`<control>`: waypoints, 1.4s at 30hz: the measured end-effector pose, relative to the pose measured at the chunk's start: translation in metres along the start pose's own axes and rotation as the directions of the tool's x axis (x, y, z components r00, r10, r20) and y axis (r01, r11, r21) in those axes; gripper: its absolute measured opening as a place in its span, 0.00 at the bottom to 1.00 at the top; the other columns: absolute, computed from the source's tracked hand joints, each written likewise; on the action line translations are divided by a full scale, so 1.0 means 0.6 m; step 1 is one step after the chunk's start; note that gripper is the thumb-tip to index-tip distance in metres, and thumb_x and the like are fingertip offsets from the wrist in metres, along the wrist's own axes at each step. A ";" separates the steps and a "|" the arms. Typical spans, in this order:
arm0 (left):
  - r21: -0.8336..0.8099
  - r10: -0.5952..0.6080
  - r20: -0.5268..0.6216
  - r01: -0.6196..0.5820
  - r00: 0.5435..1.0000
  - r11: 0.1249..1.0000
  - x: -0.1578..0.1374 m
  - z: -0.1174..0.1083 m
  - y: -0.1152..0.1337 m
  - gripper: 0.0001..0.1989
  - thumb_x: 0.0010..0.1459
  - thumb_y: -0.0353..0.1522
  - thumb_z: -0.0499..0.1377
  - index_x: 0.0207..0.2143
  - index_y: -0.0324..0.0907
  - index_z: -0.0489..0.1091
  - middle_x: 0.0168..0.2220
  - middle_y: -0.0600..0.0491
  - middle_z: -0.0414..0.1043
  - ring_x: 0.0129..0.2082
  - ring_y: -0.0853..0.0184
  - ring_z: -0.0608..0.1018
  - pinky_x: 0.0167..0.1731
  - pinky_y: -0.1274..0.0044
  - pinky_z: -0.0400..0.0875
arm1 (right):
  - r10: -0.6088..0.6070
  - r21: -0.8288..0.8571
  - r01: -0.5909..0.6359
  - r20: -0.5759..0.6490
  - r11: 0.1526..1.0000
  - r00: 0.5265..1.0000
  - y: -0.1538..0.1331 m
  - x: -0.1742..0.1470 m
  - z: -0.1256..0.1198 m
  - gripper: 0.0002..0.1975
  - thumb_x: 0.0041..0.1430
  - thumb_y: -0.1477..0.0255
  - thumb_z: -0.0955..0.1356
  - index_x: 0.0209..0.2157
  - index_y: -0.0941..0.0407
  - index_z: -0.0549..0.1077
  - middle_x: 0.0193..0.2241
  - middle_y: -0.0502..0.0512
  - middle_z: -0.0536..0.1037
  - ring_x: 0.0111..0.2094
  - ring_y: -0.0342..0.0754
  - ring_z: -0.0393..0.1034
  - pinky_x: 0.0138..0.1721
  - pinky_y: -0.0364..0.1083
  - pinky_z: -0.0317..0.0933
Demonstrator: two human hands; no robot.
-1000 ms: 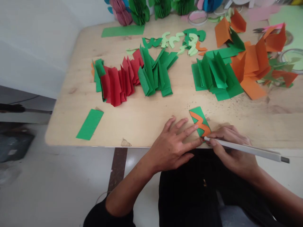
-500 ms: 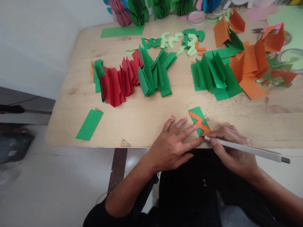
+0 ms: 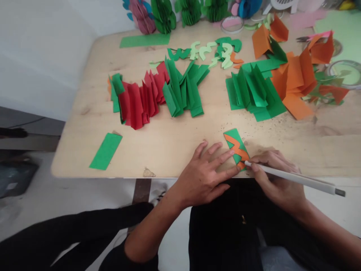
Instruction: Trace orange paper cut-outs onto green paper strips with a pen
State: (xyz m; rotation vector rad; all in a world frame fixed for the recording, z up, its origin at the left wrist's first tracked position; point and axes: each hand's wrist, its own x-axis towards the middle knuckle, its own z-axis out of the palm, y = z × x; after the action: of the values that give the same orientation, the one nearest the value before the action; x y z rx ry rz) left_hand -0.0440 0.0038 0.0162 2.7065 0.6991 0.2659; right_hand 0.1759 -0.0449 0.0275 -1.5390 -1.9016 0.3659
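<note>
My left hand lies on the table edge with fingers spread, their tips holding down an orange wavy paper cutout. Beneath that cutout is a small green paper rectangle. In my right hand I grip a white pen, its tip touching the lower end of the cutout near my left index finger. The pen slants off to the right, and its grey end points away from the papers. Another green paper rectangle lies by itself at the left.
Folded red papers, green papers and orange papers lie across the table's middle and right. Light-green cutouts, tape rolls and honeycomb paper shapes sit farther back. Dark clothing shows at lower left.
Dark clothing has come into view at the lower left, beside my left arm. The camera view has shifted slightly. Both hands stay almost where they were, with the pen tip on the cutout.
</note>
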 end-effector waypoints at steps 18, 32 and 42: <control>-0.004 -0.007 0.013 0.007 1.000 1.000 0.000 -0.001 0.000 0.20 0.63 0.41 0.54 0.58 0.54 0.65 0.65 0.52 0.57 0.65 0.49 0.56 0.62 0.51 0.45 | -0.021 -0.033 0.019 -0.075 0.999 0.997 0.000 0.001 0.004 0.03 0.58 0.76 0.66 0.33 0.53 0.70 0.25 0.50 0.77 0.27 0.45 0.70 0.31 0.47 0.64; -0.006 -0.011 0.017 0.011 1.000 1.000 0.000 -0.002 0.001 0.21 0.63 0.41 0.55 0.58 0.55 0.65 0.65 0.52 0.56 0.65 0.49 0.56 0.62 0.51 0.45 | -0.026 -0.057 0.022 -0.073 0.998 0.997 0.004 -0.003 0.010 0.03 0.60 0.75 0.65 0.34 0.53 0.71 0.27 0.51 0.78 0.28 0.47 0.71 0.32 0.48 0.64; 0.007 0.000 0.003 0.000 1.000 1.000 0.000 -0.001 0.001 0.21 0.62 0.41 0.56 0.58 0.55 0.65 0.65 0.52 0.57 0.64 0.49 0.57 0.61 0.51 0.46 | -0.039 -0.045 0.035 -0.081 0.998 0.996 0.002 -0.002 0.004 0.03 0.59 0.75 0.66 0.33 0.52 0.71 0.25 0.50 0.78 0.27 0.46 0.72 0.30 0.48 0.64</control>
State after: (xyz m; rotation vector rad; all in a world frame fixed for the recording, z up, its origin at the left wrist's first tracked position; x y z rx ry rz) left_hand -0.0439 0.0035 0.0172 2.7134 0.7004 0.2596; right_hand 0.1754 -0.0455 0.0248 -1.5208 -1.8826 0.2429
